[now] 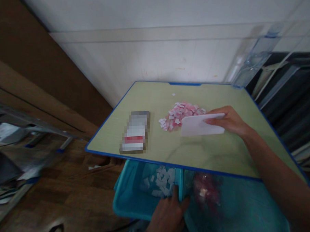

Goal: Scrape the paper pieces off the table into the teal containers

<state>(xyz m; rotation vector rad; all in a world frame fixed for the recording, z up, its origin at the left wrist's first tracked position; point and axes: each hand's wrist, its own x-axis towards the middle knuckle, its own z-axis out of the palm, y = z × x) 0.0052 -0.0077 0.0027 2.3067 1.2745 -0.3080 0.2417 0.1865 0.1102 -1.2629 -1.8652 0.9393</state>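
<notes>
My right hand (228, 121) grips a thin white flat card (196, 126) on edge over the table, thumb on its near face. Just behind and left of the card lies a spread pile of small pink and white pieces (185, 111). Below the table's front edge, my left hand (168, 213) has its fingers closed at the rim of a teal bin (128, 202). White paper-like pieces (164, 180) lie inside that bin. Right of the rim is a second teal container (241, 208) with a reddish bundle (206, 190), blurred, in it.
The pale green table (114, 131) has a blue edge. A pixelated phone-like object (136, 132) lies on its left side. A clear plastic bottle (255, 60) stands at the back right corner. A white wall (152, 58) rises behind, and a brown panel (52, 65) stands left.
</notes>
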